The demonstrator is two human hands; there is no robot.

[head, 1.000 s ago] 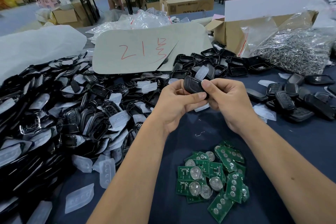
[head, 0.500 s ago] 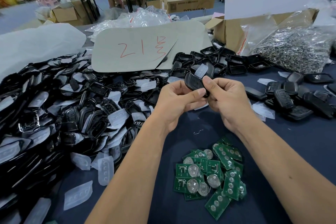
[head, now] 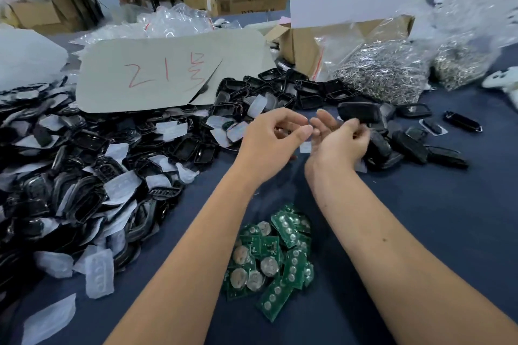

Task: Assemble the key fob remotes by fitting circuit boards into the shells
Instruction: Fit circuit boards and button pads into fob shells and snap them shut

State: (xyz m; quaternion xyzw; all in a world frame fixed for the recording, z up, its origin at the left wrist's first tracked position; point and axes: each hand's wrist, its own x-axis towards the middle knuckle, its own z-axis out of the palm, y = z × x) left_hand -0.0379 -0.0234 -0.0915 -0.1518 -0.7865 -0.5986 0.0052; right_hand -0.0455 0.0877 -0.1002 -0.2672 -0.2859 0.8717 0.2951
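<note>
- Both hands up over the middle of the worktop [head: 420, 232] right now. My left hand [head: 270, 143] has loosely curled fingers with nothing in them as far as I can see.
- Right hand [head: 340, 138] is palm-up and relaxed, fingers blurry, also looks empty.
- Circuit boards [head: 270, 258] are heaped near me, straight below both wrists and between the forearms. I'd say either hand could drop back onto them, left maybe a touch nearer.
- Empty shells [head: 92, 176] are piled to the left, so the left hand is the obvious one for those.
- Finished remotes [head: 403, 143] lie just right of the right hand, long axes pointing every which way.
</note>
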